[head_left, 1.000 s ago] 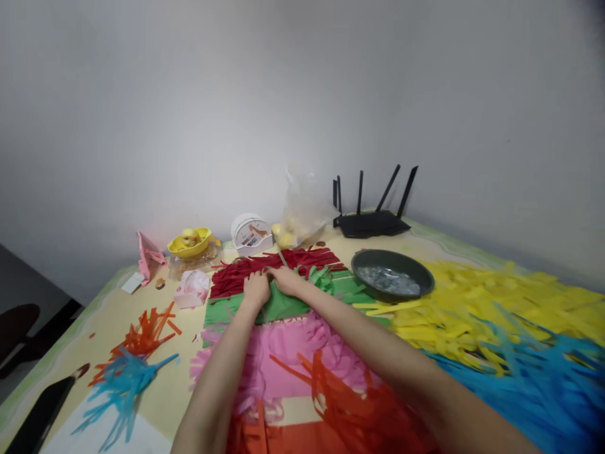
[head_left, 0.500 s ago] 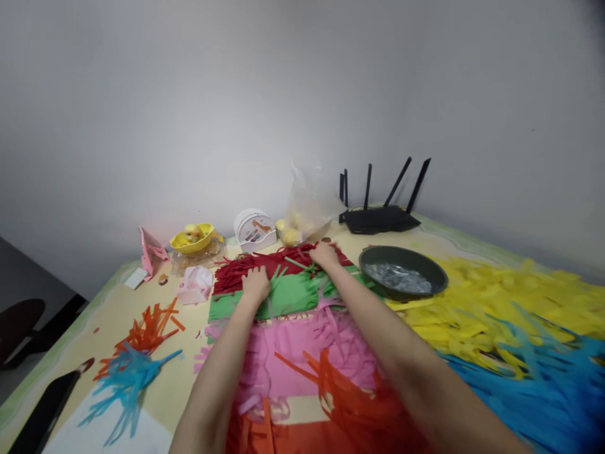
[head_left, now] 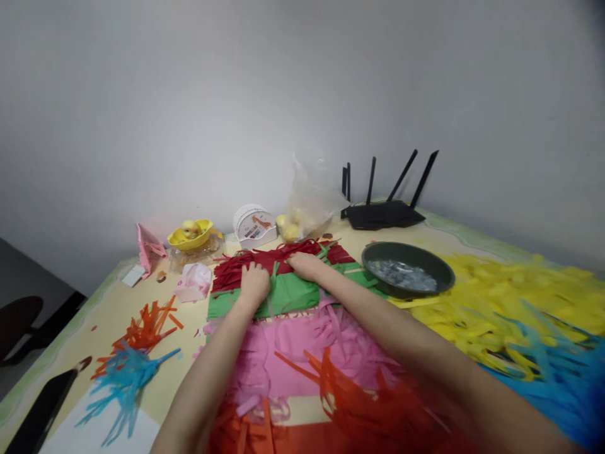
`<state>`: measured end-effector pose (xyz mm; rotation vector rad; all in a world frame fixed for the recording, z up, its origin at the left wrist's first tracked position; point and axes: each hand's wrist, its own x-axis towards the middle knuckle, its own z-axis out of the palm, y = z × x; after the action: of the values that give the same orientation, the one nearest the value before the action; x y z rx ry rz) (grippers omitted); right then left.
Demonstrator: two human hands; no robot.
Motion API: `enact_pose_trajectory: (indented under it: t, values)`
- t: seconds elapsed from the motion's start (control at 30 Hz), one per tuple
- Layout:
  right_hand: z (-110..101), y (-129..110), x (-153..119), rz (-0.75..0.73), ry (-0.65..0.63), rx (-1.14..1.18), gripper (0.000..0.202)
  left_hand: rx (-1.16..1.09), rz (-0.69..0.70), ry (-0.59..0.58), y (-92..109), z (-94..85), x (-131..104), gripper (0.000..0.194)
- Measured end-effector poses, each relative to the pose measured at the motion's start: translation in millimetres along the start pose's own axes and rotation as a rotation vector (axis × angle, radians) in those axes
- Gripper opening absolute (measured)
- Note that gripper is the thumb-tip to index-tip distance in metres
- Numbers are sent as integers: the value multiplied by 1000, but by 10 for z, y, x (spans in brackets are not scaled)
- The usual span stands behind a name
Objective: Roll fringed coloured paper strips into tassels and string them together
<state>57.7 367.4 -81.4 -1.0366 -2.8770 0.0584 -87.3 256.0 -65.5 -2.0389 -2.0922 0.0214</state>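
Red fringed tissue paper (head_left: 265, 258) lies across the far part of the table, overlapping a green tissue-paper strip (head_left: 293, 293) in front of it. My left hand (head_left: 255, 284) rests where red and green meet, its fingers curled down on the green paper. Close by on the right, my right hand (head_left: 306, 266) bends over the green strip's far edge, fingers closed at it. Loose green fringes stick up around both hands. Nearer me lie pink fringed paper (head_left: 307, 350) and orange fringed paper (head_left: 350, 397), partly behind my right forearm.
A dark bowl (head_left: 447, 277) holding clear plastic stands right of the papers, beside yellow fringes (head_left: 510, 296) and blue fringes (head_left: 562, 384). Behind are a black router (head_left: 382, 215), a plastic bag (head_left: 309, 202) and a yellow dish (head_left: 204, 234). Orange and blue tassels (head_left: 127, 375) lie left.
My right hand has moved left along the red and green papers, closer to my left hand. My left hand stays nearly in place. The view has shifted slightly.
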Motion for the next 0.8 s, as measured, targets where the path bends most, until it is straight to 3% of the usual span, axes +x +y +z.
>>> enact_pose_trajectory:
  t: [0.2,0.37,0.5,0.6,0.7,0.8]
  values:
    - [-24,124,18,43,-10,-31,28,-10,-91,51,-157,-156,-39,30]
    - [-130,125,64,65,65,-42,29,-100,-1,87,72,-138,267,29]
    - [-194,62,-43,45,165,-53,26,-142,-74,94,271,41,508,23]
    - [-114,-79,-182,-47,181,-27,25,-182,-166,139,281,93,619,23]
    - [64,-262,-202,-138,125,35,24,-231,-225,203,227,24,665,20]
    - [200,-371,-19,-71,114,113,31,-273,-264,297,200,-107,646,17]
